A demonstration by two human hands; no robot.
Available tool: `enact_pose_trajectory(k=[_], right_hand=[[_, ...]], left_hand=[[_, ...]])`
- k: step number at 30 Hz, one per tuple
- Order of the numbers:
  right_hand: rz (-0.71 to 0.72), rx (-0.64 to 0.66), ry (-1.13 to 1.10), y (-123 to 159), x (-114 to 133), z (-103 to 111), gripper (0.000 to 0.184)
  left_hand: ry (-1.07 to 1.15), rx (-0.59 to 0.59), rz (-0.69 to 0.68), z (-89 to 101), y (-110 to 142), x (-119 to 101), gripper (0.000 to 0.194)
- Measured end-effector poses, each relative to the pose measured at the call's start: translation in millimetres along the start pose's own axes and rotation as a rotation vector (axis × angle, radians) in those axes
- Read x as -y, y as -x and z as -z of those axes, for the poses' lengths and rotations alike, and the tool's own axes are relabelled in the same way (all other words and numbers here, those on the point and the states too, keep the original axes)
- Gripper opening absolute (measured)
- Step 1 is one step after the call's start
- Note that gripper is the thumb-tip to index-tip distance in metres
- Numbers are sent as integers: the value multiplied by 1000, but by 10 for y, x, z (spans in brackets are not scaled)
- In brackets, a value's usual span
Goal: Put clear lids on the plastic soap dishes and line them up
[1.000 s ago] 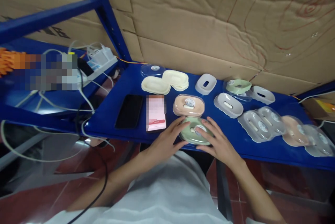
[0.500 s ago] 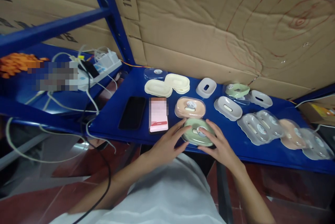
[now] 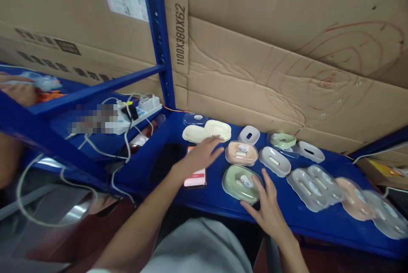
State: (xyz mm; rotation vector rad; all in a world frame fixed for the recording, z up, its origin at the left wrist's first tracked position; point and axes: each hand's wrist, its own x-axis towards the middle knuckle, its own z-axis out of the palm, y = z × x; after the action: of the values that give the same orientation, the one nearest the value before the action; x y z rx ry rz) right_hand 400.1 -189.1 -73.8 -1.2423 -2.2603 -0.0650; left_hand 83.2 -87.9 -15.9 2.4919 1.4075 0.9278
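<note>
A green soap dish with a clear lid lies near the front edge of the blue shelf. My right hand rests open just right of it, fingers spread, thumb by its rim. My left hand is open and stretched forward over the phone with the pink screen, fingertips near the cream dishes. Behind the green dish sits a peach dish with a lid.
A black phone lies left of the pink one. Grey, clear and peach dishes spread to the right. A power strip with cables sits on the left shelf. Cardboard boxes stand behind. Someone's hand shows at far left.
My left hand left the green dish and reached forward toward the cream dishes. My right hand slid back off the dish's top. The camera tilted upward.
</note>
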Motion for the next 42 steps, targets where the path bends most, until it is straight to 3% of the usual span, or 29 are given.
enact_pose_trajectory(k=[4,8,12,15,21,24,27,31,33,35,39,42], right_hand=[[38,-24,50,16,3,-22,67],[28,4,80,-4,38,-34,58],[-13,-12,106,-22,105,-82,60],[-38,-49,127,-38,165,-121,61],[-103,-55,219,-90,169,-171,62],[-86,-50,233,-140,141,-172,63],[-44,-92,221,-205,209,-158,74],[124,-172,85,-240,462,-149,88],[186,-182,7,-202,577,-155,84],[190,-188,-61,-137,629,-140,78],[159,-220,-119,-149,458,80,66],[83,-189,-112,-522,105,373,52]], left_hand=[[-136,17,123,194,-346,515,40],[-192,97,162,144,-545,781,44],[-202,134,189,-1,-628,858,33],[-172,126,199,-7,-650,874,20],[-51,18,154,331,-543,859,18],[-6,-69,124,533,-354,768,22],[80,-112,41,679,-62,526,23],[174,46,6,725,417,21,17],[210,126,-40,684,618,-205,14],[216,132,-53,623,748,-357,12],[180,142,-62,532,814,-454,11],[148,145,-8,521,820,-522,12]])
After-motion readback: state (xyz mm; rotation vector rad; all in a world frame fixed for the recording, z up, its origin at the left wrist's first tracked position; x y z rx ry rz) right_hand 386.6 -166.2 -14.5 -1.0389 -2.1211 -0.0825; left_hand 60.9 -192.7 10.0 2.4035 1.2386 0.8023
